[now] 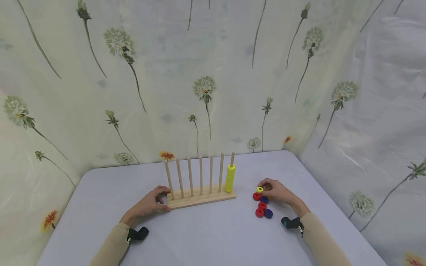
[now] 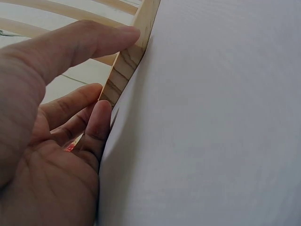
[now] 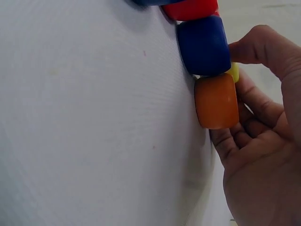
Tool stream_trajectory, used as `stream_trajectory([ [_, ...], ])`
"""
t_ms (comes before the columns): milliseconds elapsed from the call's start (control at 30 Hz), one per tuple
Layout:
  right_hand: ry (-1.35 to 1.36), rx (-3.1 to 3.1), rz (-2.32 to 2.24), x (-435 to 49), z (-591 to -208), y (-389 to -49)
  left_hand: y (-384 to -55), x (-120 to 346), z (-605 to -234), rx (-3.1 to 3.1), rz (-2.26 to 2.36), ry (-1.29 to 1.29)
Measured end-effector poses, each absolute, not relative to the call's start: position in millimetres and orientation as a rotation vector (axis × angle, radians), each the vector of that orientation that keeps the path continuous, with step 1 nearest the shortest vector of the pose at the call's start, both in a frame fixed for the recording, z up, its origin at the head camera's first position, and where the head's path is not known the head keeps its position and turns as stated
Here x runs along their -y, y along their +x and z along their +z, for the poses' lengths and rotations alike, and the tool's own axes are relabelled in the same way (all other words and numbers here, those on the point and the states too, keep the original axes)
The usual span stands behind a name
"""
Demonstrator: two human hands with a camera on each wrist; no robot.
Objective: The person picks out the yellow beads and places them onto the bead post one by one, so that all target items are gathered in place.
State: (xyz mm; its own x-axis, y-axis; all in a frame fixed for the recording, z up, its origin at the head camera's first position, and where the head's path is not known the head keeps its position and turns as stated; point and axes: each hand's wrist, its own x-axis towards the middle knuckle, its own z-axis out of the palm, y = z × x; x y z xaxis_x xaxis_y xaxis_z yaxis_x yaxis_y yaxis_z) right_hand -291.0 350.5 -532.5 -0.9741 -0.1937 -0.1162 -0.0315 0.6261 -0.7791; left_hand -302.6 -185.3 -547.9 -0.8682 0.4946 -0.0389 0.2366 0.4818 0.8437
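Observation:
A wooden peg stand (image 1: 203,200) with several upright rods stands on the table. Yellow beads (image 1: 229,179) are stacked on its rightmost rod; the other rods are bare. My left hand (image 1: 148,202) grips the left end of its base, thumb at the front edge and fingers round the end. To the right of the stand, my right hand (image 1: 279,191) pinches a yellow bead (image 1: 260,189) beside a cluster of loose beads. In the right wrist view, an orange bead (image 3: 217,101) and a blue bead (image 3: 204,45) partly hide the yellow one.
Red beads (image 1: 259,212) and a dark blue bead (image 1: 268,213) lie close together at the near end of the cluster. The white tabletop (image 1: 206,236) meets a floral cloth backdrop (image 1: 159,92) at the back and sides.

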Motion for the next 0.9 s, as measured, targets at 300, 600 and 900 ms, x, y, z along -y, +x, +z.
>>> stream_trajectory([
  [300, -0.16, -2.705, -1.319, -351.9, -535.8, -292.6, -302.9, 185.6, -549.6, -2.454, 1.338, 0.61],
  [600, -0.222, -2.743, -1.386, -347.3, -510.7, -293.7, -302.9, 183.8, -546.2, -2.444, 1.346, 0.604],
  [900, -0.35, -2.751, -1.516, -315.8, -457.7, -298.4, -303.1, 184.3, -545.8, -2.44, 1.343, 0.597],
])
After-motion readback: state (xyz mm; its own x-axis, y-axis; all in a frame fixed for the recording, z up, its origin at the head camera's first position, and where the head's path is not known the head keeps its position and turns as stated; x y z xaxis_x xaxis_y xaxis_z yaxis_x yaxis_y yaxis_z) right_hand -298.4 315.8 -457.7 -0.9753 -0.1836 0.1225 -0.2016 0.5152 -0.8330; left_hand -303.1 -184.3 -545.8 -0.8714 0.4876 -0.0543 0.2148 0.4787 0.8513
